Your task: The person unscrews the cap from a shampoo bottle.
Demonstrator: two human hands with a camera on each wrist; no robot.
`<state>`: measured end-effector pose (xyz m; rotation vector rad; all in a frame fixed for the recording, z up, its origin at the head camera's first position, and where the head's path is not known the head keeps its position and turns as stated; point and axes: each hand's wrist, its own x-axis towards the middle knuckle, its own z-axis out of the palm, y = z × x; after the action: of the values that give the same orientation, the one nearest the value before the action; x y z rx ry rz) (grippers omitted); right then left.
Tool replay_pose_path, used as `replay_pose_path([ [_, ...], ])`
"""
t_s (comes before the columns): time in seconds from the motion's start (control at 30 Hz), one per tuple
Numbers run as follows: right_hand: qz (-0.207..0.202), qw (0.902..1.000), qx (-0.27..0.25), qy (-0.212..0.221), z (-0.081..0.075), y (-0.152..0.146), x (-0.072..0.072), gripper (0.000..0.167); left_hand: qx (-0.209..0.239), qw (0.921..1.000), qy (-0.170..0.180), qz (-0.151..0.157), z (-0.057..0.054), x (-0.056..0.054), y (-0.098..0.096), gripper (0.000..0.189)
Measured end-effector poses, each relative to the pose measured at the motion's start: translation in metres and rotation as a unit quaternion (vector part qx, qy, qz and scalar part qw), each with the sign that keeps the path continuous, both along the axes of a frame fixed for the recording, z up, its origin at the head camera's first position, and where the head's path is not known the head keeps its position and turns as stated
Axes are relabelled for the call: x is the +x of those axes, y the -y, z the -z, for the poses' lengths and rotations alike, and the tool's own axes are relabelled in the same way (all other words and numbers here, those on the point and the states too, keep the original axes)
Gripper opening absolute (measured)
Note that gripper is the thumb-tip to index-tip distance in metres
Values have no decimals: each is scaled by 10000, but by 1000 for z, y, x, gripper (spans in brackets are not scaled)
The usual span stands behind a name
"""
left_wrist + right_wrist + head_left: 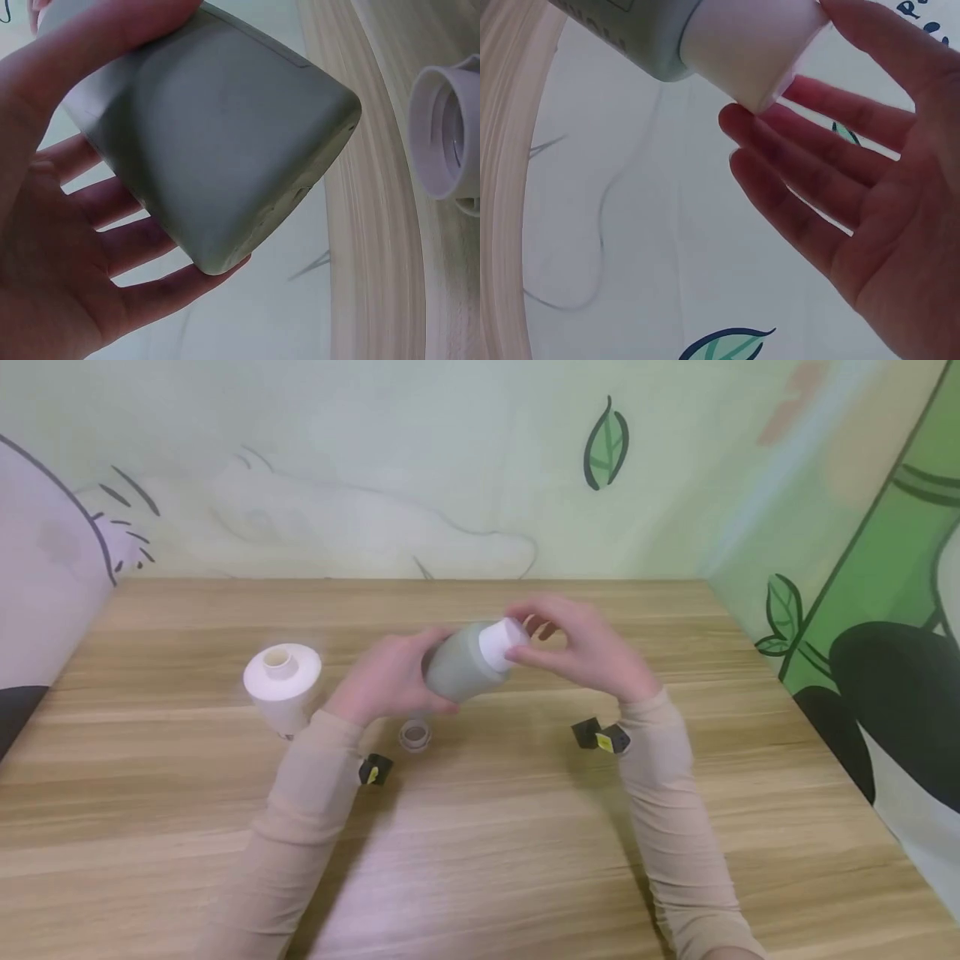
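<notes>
Above the table, my left hand [397, 677] grips a grey-green bottle [459, 667], thumb on one side and fingers on the other. The bottle tilts, its white cap [501, 643] pointing up and right. My right hand [581, 647] pinches that cap between thumb and fingertips. In the left wrist view, the bottle's broad body [232, 127] and base lie across the left hand [67, 225]. The right wrist view has the cap [754, 45] at the right hand's fingertips [742, 124], with part of the bottle's printed side [630, 34].
A white bottle [283, 681] with an uncovered neck stands left of the left forearm. A small pale ring-shaped cap [415, 735] lies on the wooden table [480, 860] below the hands. A painted wall [420, 460] rises behind the table. Black wrist mounts stick inward from both sleeves.
</notes>
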<state>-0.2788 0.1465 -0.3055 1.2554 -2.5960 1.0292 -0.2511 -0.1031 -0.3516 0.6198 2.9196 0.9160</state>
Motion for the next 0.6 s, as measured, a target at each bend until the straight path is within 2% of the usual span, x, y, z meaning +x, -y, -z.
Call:
replay_pose_path([
  [0.2,-531,9976,-48,-433,-2,-5,-1,44,-55,10000,-49,46,-3,1,0,89],
  [0.4,-945,9939,-143,-554,-3,-8,-1,46,-93,9999,3,65,-4,2,-1,88],
  [0.5,-886,9951,-95,-425,-3,-8,0,47,-104,9999,29,93,-4,2,-1,89],
  [0.6,-497,9986,-34,-171,-2,-6,1,49,-100,9999,42,104,-4,2,-1,89],
])
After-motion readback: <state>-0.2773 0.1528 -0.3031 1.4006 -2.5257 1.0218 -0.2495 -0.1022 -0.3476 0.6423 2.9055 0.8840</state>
